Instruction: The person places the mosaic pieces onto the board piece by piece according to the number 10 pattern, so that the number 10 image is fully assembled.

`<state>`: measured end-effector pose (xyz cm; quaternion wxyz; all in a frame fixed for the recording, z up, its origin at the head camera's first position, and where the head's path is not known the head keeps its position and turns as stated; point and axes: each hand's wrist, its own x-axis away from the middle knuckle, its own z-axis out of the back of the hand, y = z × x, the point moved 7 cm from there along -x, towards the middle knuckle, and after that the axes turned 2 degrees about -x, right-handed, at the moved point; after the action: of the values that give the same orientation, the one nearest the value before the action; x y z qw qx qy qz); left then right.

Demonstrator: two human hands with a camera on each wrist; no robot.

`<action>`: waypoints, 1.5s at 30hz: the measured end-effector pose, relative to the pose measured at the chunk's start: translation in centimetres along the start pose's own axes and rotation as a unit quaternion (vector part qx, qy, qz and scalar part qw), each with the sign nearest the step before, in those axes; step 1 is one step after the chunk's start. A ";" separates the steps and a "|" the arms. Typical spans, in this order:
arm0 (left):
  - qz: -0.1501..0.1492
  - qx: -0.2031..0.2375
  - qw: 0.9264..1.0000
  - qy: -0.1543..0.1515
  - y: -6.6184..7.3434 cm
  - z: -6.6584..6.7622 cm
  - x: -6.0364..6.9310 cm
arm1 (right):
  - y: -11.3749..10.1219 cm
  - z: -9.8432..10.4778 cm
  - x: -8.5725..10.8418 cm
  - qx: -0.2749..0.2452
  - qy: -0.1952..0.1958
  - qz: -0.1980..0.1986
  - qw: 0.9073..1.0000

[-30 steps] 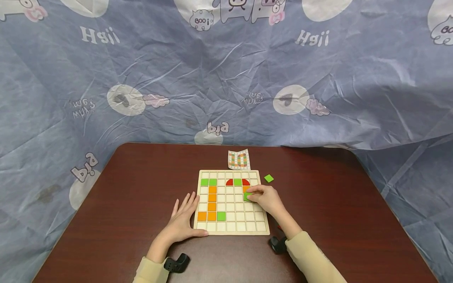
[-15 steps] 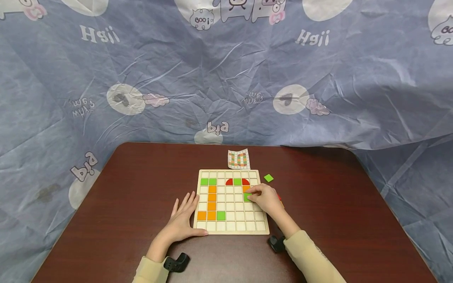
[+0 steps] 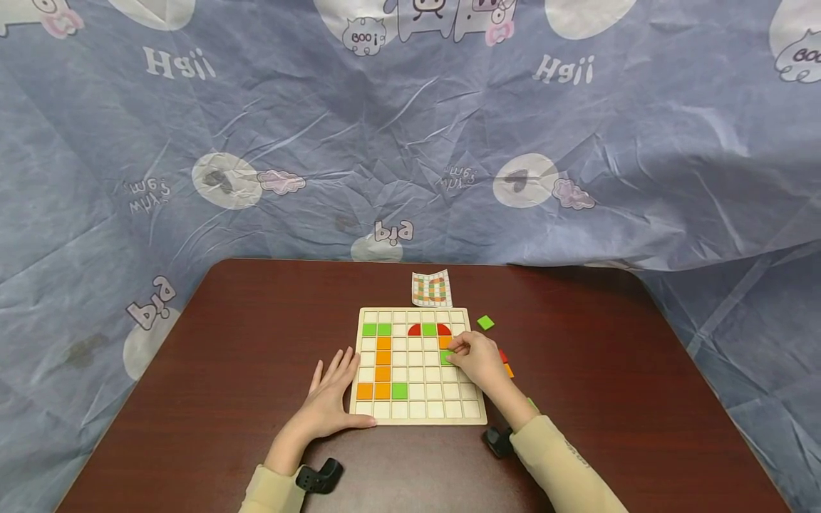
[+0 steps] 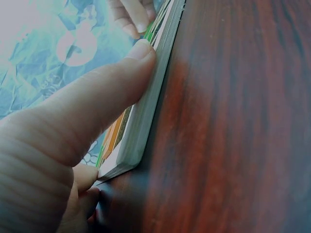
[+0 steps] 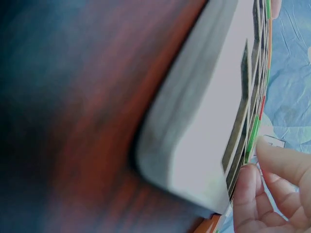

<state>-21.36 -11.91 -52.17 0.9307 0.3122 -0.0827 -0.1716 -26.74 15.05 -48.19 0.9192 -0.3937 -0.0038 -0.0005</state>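
On the table lies a pale square grid board (image 3: 417,411) with green, orange and red tiles in several cells. My left hand (image 3: 330,406) rests along its left side, fingers spread at the left edge and thumb at the front edge. With curled thumb and fingers, my right hand (image 3: 482,360) pinches at a green square tile (image 3: 445,358) at a cell right of the board's middle, just below an orange tile (image 3: 445,343). In the right wrist view the thumb and fingertips (image 5: 248,171) are close about the green tile (image 5: 252,138), partly hiding it.
A small pattern card (image 3: 432,289) lies behind the board. A loose green tile (image 3: 485,323) sits off its back right corner. Red (image 3: 503,355) and orange (image 3: 509,370) pieces show partly behind the right hand. A blue printed cloth (image 3: 410,142) hangs behind the brown table (image 3: 288,306).
The green tile at my right fingertips now lies flatter in line with the cells. My right hand has shifted slightly, uncovering loose pieces beside the board. The left hand stays put.
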 end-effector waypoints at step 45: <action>0.000 -0.004 1.000 -0.006 0.0 0.0 0.0 | 8.0 6.3 1.7 -0.061 0.007 -0.142 0.988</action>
<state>-21.38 -11.88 -52.13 0.9315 0.3073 -0.0870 -0.1739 -25.07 25.09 -49.62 0.8840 -0.4447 -0.0536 -0.1343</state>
